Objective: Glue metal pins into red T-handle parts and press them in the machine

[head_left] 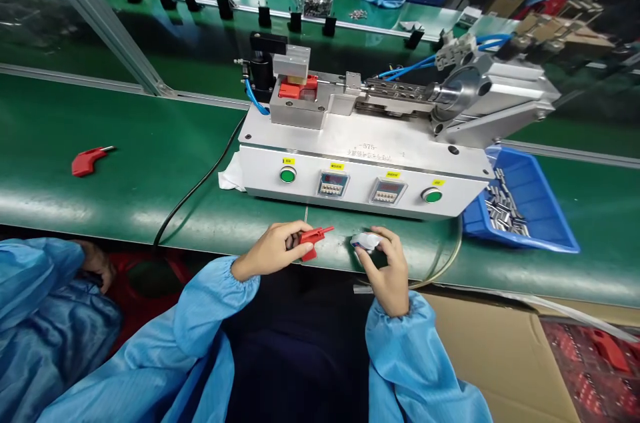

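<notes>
My left hand (274,248) pinches a red plastic handle-like part (314,235) with a thin red tip pointing right. A short way to the right, my right hand (387,266) holds a small crumpled white piece (366,240), cloth or paper, between thumb and fingers. The two held things are apart, over the front edge of the green bench. Just behind them stands a white bench machine (360,173) with green buttons and two small displays. Another red part (299,87) sits in its metal fixture, under a clamp block.
A red handle with a metal shaft (89,161) lies on the left of the bench. A blue bin (543,203) with metal pins stands right of the machine. A black cable (200,184) crosses the bench. Co-workers sit at left and opposite; a cardboard box (493,349) is below right.
</notes>
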The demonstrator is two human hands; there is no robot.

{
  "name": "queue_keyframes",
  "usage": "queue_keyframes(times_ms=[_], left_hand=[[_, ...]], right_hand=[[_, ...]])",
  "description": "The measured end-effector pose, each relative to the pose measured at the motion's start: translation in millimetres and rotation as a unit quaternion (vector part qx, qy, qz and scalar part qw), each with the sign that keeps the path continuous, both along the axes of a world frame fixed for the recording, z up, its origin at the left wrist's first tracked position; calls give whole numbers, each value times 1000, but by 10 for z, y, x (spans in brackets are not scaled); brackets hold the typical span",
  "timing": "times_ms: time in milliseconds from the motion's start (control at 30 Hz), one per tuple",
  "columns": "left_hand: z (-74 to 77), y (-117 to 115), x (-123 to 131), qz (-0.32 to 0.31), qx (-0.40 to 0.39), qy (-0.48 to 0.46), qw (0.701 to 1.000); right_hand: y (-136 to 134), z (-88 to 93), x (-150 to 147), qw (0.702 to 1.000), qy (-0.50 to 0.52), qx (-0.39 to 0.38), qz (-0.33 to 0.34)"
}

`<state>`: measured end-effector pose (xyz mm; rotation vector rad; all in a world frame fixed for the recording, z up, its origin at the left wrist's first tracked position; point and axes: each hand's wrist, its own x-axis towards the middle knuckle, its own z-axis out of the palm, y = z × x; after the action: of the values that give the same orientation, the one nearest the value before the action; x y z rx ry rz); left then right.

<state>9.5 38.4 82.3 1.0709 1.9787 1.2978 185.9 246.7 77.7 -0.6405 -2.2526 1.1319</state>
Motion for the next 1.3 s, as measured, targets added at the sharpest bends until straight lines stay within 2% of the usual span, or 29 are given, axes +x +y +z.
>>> queue_keyframes(times_ms=[67, 200, 300, 433, 767, 1300], left_hand=[[-28, 17, -15, -4, -6, -5, 1000], [-26, -11, -11, -6, 6, 0, 1000], [-18, -23, -7, 0, 9, 0, 1000], [-10, -17, -10, 3, 3, 1, 1000], [-42, -11, 2, 9, -7, 15, 1000], [-35, -5, 30, 18, 1, 23, 1000]], right_hand=[[-9, -23, -63, 999, 9, -43, 17], [-11, 32, -208, 980, 39, -188, 58], [23, 57, -333, 971, 35, -222, 82], [66, 23, -424, 969, 40, -231, 76], [80, 67, -380, 975, 0, -202, 96], [79, 8, -365, 970, 25, -222, 91]])
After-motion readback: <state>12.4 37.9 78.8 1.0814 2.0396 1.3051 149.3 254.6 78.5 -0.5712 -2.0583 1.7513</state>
